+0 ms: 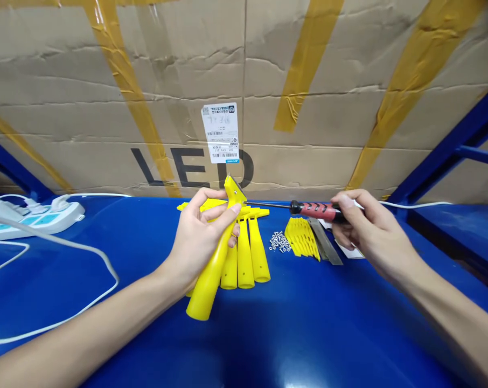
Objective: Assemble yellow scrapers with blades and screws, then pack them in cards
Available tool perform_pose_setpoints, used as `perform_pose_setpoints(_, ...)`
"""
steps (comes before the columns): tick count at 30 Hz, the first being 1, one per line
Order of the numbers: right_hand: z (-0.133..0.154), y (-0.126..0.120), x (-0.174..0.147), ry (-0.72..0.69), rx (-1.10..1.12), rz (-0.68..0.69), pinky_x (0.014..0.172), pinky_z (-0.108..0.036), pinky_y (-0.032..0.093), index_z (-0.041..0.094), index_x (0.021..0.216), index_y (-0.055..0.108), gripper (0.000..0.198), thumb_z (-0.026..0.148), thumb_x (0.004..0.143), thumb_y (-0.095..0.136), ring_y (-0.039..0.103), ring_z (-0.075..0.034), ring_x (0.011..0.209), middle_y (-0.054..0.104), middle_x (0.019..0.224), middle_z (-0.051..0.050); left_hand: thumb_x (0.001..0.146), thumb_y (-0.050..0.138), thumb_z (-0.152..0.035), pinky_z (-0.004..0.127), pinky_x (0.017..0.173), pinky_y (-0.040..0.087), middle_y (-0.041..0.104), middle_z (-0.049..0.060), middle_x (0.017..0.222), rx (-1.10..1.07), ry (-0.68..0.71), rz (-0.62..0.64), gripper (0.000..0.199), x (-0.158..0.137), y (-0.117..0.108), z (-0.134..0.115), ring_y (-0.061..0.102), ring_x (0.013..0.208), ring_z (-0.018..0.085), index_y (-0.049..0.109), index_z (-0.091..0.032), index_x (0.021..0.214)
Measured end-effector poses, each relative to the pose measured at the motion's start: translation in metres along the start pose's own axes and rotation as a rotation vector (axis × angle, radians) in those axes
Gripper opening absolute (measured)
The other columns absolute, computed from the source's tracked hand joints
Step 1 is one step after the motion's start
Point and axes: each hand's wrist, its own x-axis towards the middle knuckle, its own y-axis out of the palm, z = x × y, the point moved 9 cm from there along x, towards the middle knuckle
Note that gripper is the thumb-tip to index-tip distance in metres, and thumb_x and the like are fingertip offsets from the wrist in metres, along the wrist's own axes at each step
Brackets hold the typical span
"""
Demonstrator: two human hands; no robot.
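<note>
Scraper handle, yellow plastic, gripped in left hand near frame centre. Butt end points to 7 o'clock, head end to 1 o'clock, raised off the blue tabletop. Left fingers wrapped round the neck, thumb laid along the upper side.

Right hand at 3 o'clock of the handle, clenched on a screwdriver with red-and-black grip. Shaft runs level toward 9 o'clock; tip meets the head of the held handle.

Just behind the left hand: row of matching yellow handles lying flat on the tabletop, butt ends toward 6 o'clock, side by side and touching.

Between the two hands, slightly farther: small heap of silver screws. At its 3 o'clock, a stack of yellow plates, then grey metal blades partly under the right hand.

At 9 o'clock, far left: white power strip with plugs in it, white cable looping across the tabletop.

Farthest: cardboard box wall with yellow tape, black letters "LED", white shipping label. Blue frame bar at 2 o'clock.
</note>
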Motion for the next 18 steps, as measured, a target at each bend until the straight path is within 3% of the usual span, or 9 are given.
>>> perform_pose_setpoints(2, -0.002, -0.004, 0.002, 0.024, -0.031, -0.023, 0.033, -0.022, 0.03, 0.026, 0.095, 0.056, 0.035, 0.061, 0.093, 0.06, 0.043, -0.009, 0.036, 0.056, 0.06, 0.003, 0.077, 0.084, -0.027, 0.018, 0.046, 0.045, 0.067, -0.003, 0.067, 0.022, 0.02, 0.017, 0.039, 0.003, 0.004, -0.004, 0.055, 0.046, 0.008, 0.052, -0.024, 0.097)
perform_pose_setpoints(4, -0.001, 0.002, 0.002, 0.036, 0.078, 0.043, 0.045, -0.026, 0.049, 0.028, 0.105, 0.057, 0.033, 0.053, 0.088, 0.069, 0.061, -0.014, 0.054, 0.065, 0.078, -0.001, 0.077, 0.084, -0.027, 0.018, 0.048, 0.045, 0.066, -0.004, 0.066, 0.03, 0.045, 0.017, 0.038, 0.005, 0.004, -0.008, 0.054, 0.046, 0.007, 0.052, -0.024, 0.097)
perform_pose_setpoints(6, 0.005, 0.008, 0.0, 0.004, 0.173, 0.114, 0.058, -0.03, 0.057, 0.03, 0.111, 0.057, 0.039, 0.045, 0.081, 0.078, 0.068, -0.018, 0.073, 0.068, 0.095, -0.002, 0.078, 0.084, -0.027, 0.018, 0.049, 0.045, 0.066, -0.004, 0.067, 0.028, 0.048, 0.006, 0.038, 0.005, 0.003, -0.009, 0.054, 0.047, 0.007, 0.052, -0.024, 0.097)
perform_pose_setpoints(8, 0.01, 0.003, -0.001, -0.04, 0.103, 0.068, 0.046, -0.026, 0.048, 0.029, 0.102, 0.058, 0.032, 0.048, 0.083, 0.076, 0.062, -0.014, 0.058, 0.066, 0.084, 0.0, 0.078, 0.083, -0.028, 0.018, 0.049, 0.045, 0.066, -0.004, 0.065, 0.04, 0.013, 0.013, 0.037, 0.005, 0.003, -0.006, 0.054, 0.047, 0.008, 0.052, -0.025, 0.098)
perform_pose_setpoints(11, 0.013, -0.014, -0.003, -0.032, -0.12, -0.093, 0.033, -0.022, 0.025, 0.028, 0.09, 0.054, 0.035, 0.062, 0.094, 0.057, 0.038, -0.009, 0.035, 0.05, 0.055, 0.005, 0.079, 0.083, -0.032, 0.018, 0.048, 0.043, 0.066, -0.004, 0.062, 0.075, -0.032, 0.037, 0.037, 0.002, 0.006, 0.0, 0.055, 0.046, 0.009, 0.053, -0.026, 0.099)
perform_pose_setpoints(13, 0.015, -0.016, -0.003, -0.004, -0.086, -0.077, 0.036, -0.024, 0.034, 0.029, 0.095, 0.054, 0.033, 0.061, 0.092, 0.061, 0.046, -0.011, 0.039, 0.053, 0.059, 0.005, 0.079, 0.083, -0.033, 0.018, 0.048, 0.043, 0.065, -0.004, 0.061, 0.084, -0.033, 0.043, 0.038, 0.001, 0.008, 0.002, 0.055, 0.047, 0.009, 0.053, -0.026, 0.099)
perform_pose_setpoints(15, 0.018, -0.01, -0.003, 0.007, 0.058, 0.034, 0.048, -0.03, 0.05, 0.031, 0.105, 0.054, 0.039, 0.052, 0.081, 0.077, 0.06, -0.016, 0.053, 0.063, 0.076, 0.003, 0.078, 0.083, -0.033, 0.019, 0.049, 0.043, 0.065, -0.004, 0.06, 0.083, -0.032, 0.035, 0.038, 0.0, 0.01, 0.002, 0.055, 0.047, 0.01, 0.053, -0.026, 0.1)
perform_pose_setpoints(17, 0.022, -0.008, -0.002, -0.006, 0.113, 0.091, 0.049, -0.031, 0.051, 0.032, 0.108, 0.054, 0.045, 0.046, 0.076, 0.083, 0.061, -0.016, 0.055, 0.066, 0.082, 0.002, 0.079, 0.083, -0.032, 0.019, 0.05, 0.043, 0.064, -0.004, 0.06, 0.078, -0.051, 0.037, 0.038, 0.0, 0.012, 0.004, 0.055, 0.047, 0.01, 0.052, -0.026, 0.099)
perform_pose_setpoints(18, 0.023, -0.013, -0.001, -0.02, 0.068, 0.06, 0.043, -0.028, 0.045, 0.031, 0.103, 0.055, 0.04, 0.048, 0.078, 0.081, 0.056, -0.014, 0.048, 0.063, 0.075, 0.003, 0.079, 0.083, -0.032, 0.019, 0.05, 0.043, 0.064, -0.004, 0.059, 0.074, -0.062, 0.045, 0.038, -0.001, 0.015, 0.005, 0.054, 0.047, 0.009, 0.051, -0.026, 0.099)
